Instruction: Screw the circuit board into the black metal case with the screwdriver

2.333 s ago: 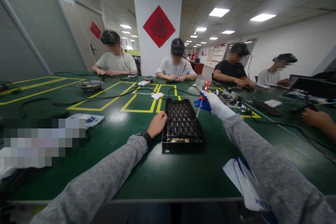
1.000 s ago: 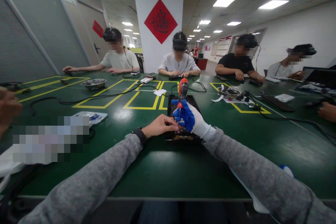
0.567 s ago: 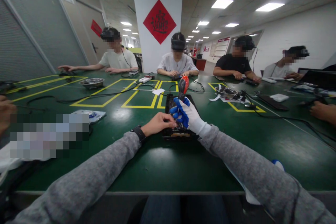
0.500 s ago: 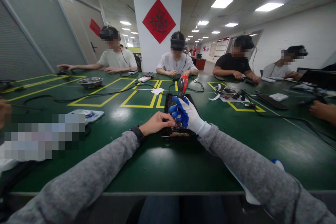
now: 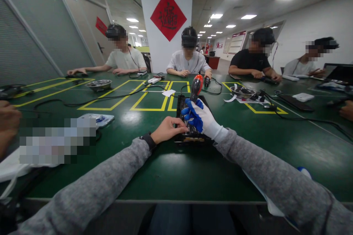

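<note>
My right hand point(image 5: 203, 117), in a white glove with blue palm and fingers, is closed on a screwdriver point(image 5: 196, 87) with a red and black handle. The tool stands nearly upright, its shaft partly hidden by the gloved fingers and pointing down into a black device point(image 5: 190, 140) on the table. My bare left hand point(image 5: 171, 129), with a dark band at the wrist, reaches in from the left. Its thumb and fingers are pinched together beside the shaft's lower end, over the device; whatever they hold is too small to make out.
On the green table point(image 5: 154, 176) lie a blue-white tray point(image 5: 106, 120), a white paper scrap point(image 5: 168, 93) and dark cables. Metal bowls point(image 5: 98, 85) stand farther back at left and right. Several people sit around the table, and a co-worker's hand point(image 5: 8, 121) shows at the left edge.
The whole view has shifted a little, so everything appears farther right. Both hands keep their places at the device, and the screwdriver stays in my right hand.
</note>
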The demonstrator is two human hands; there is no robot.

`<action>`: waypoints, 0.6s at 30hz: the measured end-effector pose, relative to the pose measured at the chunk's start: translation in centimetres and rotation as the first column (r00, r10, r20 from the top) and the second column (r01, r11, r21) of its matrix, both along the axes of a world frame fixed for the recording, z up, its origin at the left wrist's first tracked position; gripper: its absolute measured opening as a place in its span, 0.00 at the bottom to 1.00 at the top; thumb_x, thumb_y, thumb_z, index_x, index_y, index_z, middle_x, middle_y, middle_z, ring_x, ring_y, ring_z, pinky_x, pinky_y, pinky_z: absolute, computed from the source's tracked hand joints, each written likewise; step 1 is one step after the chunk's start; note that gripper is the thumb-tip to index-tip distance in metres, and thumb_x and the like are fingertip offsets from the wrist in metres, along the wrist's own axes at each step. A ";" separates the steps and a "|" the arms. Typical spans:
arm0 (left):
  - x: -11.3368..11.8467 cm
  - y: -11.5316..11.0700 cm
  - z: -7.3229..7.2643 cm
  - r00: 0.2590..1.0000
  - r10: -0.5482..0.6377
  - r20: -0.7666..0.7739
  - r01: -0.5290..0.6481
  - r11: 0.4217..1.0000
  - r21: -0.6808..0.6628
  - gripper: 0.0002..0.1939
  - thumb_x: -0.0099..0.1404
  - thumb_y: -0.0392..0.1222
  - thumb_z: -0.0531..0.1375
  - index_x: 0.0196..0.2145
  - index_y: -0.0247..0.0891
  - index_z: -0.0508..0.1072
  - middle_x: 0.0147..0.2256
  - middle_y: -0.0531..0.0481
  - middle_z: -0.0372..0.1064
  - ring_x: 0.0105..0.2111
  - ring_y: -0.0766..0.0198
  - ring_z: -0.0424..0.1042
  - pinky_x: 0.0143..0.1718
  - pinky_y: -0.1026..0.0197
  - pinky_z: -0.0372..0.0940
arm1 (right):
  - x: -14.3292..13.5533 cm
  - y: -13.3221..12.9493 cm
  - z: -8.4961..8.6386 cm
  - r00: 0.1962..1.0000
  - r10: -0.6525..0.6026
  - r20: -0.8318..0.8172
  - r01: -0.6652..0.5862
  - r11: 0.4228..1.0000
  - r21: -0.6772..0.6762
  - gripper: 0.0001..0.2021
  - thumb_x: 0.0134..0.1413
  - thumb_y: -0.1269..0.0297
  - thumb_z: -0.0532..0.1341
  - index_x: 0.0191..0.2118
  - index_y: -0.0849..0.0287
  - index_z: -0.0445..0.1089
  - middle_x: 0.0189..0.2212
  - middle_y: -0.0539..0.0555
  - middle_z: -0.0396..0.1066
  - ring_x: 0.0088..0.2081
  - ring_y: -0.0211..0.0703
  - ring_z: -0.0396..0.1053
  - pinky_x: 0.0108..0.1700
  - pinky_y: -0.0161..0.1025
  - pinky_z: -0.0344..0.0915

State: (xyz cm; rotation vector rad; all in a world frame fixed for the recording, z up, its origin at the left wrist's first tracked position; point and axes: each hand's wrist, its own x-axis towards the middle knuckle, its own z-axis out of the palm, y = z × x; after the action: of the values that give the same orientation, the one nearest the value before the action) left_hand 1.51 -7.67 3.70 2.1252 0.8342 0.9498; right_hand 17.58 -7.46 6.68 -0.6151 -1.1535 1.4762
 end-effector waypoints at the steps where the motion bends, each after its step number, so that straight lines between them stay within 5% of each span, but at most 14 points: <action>1: 0.0 0.0 0.1 1.000 -0.026 0.001 0.026 1.000 0.005 0.14 0.56 0.48 0.60 0.25 0.31 0.75 0.26 0.47 0.71 0.27 0.66 0.67 0.32 0.65 0.61 | 0.0 0.0 0.1 1.000 0.006 -0.008 -0.006 1.000 -0.027 0.15 0.49 0.55 0.61 0.39 0.57 0.62 0.23 0.47 0.69 0.20 0.30 0.65 0.19 0.25 0.59; 7: 0.0 0.0 0.4 0.989 -0.138 -0.057 0.139 0.990 0.014 0.15 0.59 0.47 0.58 0.28 0.32 0.76 0.30 0.46 0.73 0.30 0.66 0.69 0.35 0.64 0.62 | 0.8 1.2 -0.1 0.947 0.291 -0.138 -0.312 0.933 -0.178 0.15 0.57 0.54 0.51 0.42 0.60 0.64 0.24 0.50 0.69 0.22 0.34 0.67 0.19 0.30 0.63; 12: 0.0 0.4 0.0 0.999 -0.047 0.002 0.047 0.999 -0.025 0.14 0.54 0.48 0.62 0.26 0.30 0.74 0.29 0.47 0.73 0.30 0.65 0.69 0.34 0.65 0.62 | 0.6 1.4 -1.0 0.976 0.200 -0.087 -0.205 0.978 -0.046 0.14 0.54 0.57 0.56 0.43 0.59 0.64 0.27 0.51 0.71 0.25 0.36 0.70 0.22 0.32 0.66; 18: -0.2 0.6 0.1 0.986 -0.164 0.032 0.165 0.985 -0.056 0.13 0.56 0.46 0.61 0.30 0.31 0.76 0.34 0.44 0.74 0.34 0.63 0.71 0.39 0.63 0.63 | -0.1 0.5 -0.6 0.999 0.028 -0.032 -0.028 0.999 0.015 0.14 0.46 0.58 0.64 0.36 0.57 0.61 0.24 0.47 0.70 0.22 0.33 0.68 0.22 0.30 0.66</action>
State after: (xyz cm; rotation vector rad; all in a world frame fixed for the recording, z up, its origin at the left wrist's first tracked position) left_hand 1.32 -7.03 3.81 2.0904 0.6539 0.8557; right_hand 17.47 -6.98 6.07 -0.5649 -1.1514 1.4950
